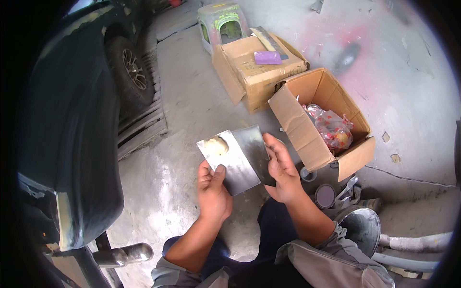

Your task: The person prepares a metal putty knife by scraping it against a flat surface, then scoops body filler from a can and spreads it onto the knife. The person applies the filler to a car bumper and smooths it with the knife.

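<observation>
My left hand (214,196) grips a shiny flat metal putty plate (236,168) by its near left edge, thumb on top. A lump of cream-coloured putty (216,146) lies at the plate's upper left corner. In my right hand (284,172) is a darker grey flat spreader (256,146), held along its right side with the fingers behind its edge. The spreader's left part meets the plate's right side and overlaps it. Both tools are held above the floor, in front of my knees.
A dark car (77,125) with a wheel (130,69) stands at the left. Ahead are a closed cardboard box (240,62) carrying a purple block (268,57), a plastic stool (222,14), and an open box (300,120) holding plastic bags. Cans (325,196) and a metal bucket (362,228) sit at my right.
</observation>
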A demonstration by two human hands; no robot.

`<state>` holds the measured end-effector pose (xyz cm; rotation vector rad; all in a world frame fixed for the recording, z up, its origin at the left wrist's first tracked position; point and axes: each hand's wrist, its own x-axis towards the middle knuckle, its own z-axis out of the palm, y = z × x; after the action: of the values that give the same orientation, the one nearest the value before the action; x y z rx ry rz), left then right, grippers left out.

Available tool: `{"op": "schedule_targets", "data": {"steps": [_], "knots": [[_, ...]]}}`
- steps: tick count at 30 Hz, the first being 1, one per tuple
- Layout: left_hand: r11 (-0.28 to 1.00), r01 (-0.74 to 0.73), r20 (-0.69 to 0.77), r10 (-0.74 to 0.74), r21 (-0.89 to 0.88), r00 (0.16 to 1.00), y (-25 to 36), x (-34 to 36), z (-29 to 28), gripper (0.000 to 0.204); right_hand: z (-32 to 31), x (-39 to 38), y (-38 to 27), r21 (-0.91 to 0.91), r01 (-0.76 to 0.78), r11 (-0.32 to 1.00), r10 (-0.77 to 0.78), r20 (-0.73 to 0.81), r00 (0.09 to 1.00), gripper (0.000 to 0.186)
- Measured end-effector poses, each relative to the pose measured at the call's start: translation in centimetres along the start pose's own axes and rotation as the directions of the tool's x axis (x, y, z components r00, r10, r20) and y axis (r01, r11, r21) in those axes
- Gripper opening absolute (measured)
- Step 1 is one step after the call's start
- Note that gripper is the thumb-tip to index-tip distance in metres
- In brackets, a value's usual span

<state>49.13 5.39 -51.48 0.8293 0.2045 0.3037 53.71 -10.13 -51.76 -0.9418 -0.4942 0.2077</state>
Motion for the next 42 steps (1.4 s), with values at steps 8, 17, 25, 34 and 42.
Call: {"op": "schedule_targets", "data": {"steps": [8,17,25,34,42], "knots": [[0.913,-0.298,0.115,0.276,0.280,0.954,1.2,0.3,-0.4,0.031,1.2,-1.9,0.5,-0.235,-0.174,0.956,0.179,-0.001,0.984,0.059],[0.859,-0.401,0.170,0.365,0.317,0.915,1.2,0.6,-0.4,0.031,2.6,-2.1,0.2,-0.312,-0.178,0.933,0.162,-0.076,0.984,0.055],[0.826,-0.449,0.158,0.420,0.340,0.894,1.4,0.8,-0.4,0.032,2.9,-1.6,1.2,-0.413,-0.134,0.901,0.101,-0.100,0.990,0.060],[0.994,-0.108,0.027,0.108,-0.006,0.994,5.3,2.6,-1.2,0.030,-4.1,0.2,-0.8,-0.052,-0.186,0.981,0.160,-0.325,0.932,0.055],[0.979,0.200,0.052,-0.198,-0.049,0.979,3.2,1.4,-0.2,0.024,-5.7,1.2,0.6,0.785,-0.216,0.580,-0.042,0.294,0.955,0.050]]}}
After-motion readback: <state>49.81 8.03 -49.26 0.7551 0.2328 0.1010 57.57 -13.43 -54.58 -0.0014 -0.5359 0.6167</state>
